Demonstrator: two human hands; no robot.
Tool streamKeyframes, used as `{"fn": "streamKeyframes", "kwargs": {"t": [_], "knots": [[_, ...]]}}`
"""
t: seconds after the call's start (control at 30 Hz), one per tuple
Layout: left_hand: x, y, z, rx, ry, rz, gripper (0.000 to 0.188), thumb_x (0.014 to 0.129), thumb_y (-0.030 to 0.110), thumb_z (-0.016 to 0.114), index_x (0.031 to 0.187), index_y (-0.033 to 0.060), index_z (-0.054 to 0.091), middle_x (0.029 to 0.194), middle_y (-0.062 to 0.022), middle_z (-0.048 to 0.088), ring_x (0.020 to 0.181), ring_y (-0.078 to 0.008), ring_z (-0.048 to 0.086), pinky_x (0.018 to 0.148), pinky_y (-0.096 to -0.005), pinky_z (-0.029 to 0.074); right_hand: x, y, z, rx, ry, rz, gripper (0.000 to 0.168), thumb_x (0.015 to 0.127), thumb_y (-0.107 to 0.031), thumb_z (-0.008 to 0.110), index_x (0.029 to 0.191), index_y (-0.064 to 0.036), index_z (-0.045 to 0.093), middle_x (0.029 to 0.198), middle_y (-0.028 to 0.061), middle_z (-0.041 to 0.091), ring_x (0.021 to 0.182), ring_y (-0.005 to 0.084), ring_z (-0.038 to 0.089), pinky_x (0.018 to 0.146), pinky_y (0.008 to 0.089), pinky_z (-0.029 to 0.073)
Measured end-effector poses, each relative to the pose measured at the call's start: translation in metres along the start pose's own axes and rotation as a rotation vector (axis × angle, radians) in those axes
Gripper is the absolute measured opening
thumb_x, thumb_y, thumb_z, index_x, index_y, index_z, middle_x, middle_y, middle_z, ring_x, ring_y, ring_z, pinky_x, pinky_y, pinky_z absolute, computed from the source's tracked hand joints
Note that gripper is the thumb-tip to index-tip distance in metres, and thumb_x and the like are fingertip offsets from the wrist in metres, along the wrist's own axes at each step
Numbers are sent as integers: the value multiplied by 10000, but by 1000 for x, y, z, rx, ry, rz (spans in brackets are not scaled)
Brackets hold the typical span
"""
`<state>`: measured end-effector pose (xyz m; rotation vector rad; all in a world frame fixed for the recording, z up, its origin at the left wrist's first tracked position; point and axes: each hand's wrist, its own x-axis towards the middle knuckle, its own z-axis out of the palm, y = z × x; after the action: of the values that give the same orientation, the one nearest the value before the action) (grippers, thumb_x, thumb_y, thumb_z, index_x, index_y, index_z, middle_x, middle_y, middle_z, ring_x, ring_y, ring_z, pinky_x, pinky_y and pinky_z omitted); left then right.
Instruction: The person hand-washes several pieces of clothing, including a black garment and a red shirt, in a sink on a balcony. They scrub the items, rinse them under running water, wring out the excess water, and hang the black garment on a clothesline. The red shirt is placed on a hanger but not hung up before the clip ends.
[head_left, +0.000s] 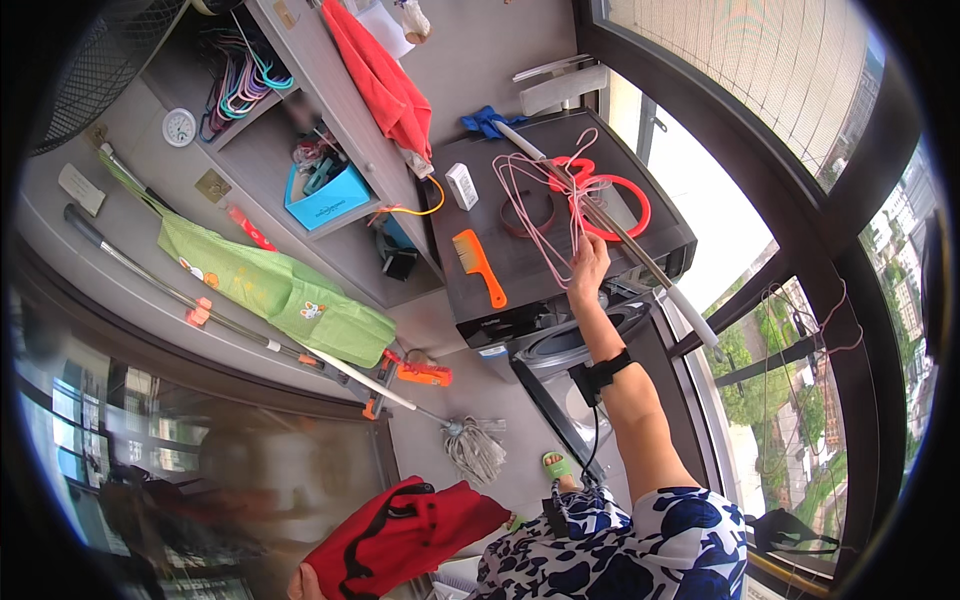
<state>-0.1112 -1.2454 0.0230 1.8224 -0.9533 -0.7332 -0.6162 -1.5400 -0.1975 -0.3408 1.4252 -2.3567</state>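
My right hand (589, 264) reaches over the top of a front-loading washing machine (442, 217), its fingers closed on the pink wire clothes hangers (545, 260). Beneath and beside these hangers lie a metal pole with light grips (634, 246) and a red ring-shaped item (646, 206). An orange comb (481, 266), a small white box (461, 187) and a dark round band (513, 217) rest on the same top. Low in the view, my left hand (304, 583) grips the edge of a red garment with black trim (420, 529), which hangs out to the side.
The machine's round door (551, 412) stands open below. A mop (475, 450) rests on the floor. Shelves at upper left hold many hangers (244, 82) and a blue box (326, 202). A green apron (277, 289) hangs on the wall; windows line the right.
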Motion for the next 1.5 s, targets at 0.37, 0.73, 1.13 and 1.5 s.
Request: {"fn": "streamKeyframes", "kwargs": {"t": [0.37, 0.73, 1.13, 1.5], "knots": [[2, -13, 0, -17, 19, 41, 427, 881, 418, 554, 834, -7, 566, 594, -110, 526, 370, -163, 419, 322, -284, 282, -40, 50, 32, -631, -560, -415, 189, 789, -29, 601, 976, -19, 575, 852, 135, 544, 666, 269, 588, 598, 336, 492], [3, -10, 6, -4, 21, -37, 447, 876, 432, 549, 858, -14, 581, 615, -122, 542, 380, -177, 433, 329, -296, 296, -49, 59, 25, -824, -729, -802, 201, 747, -46, 612, 942, -43, 566, 899, 136, 538, 876, 337, 536, 755, 413, 455], [-4, -5, 17, -75, 93, 35, 355, 877, 345, 583, 829, -6, 579, 651, -71, 519, 445, -146, 410, 384, -296, 293, 35, 33, -27, -1225, -178, -204, 229, 783, -209, 625, 896, -24, 551, 928, 186, 588, 859, 392, 577, 755, 477, 457], [-9, 6, 11, 127, 85, 155, 401, 894, 382, 543, 827, -11, 585, 627, -95, 517, 428, -162, 417, 370, -312, 309, 10, -25, 1, -675, -248, -314, 189, 905, -188, 503, 929, -3, 534, 608, 138, 582, 550, 284, 593, 538, 372, 444]]}}
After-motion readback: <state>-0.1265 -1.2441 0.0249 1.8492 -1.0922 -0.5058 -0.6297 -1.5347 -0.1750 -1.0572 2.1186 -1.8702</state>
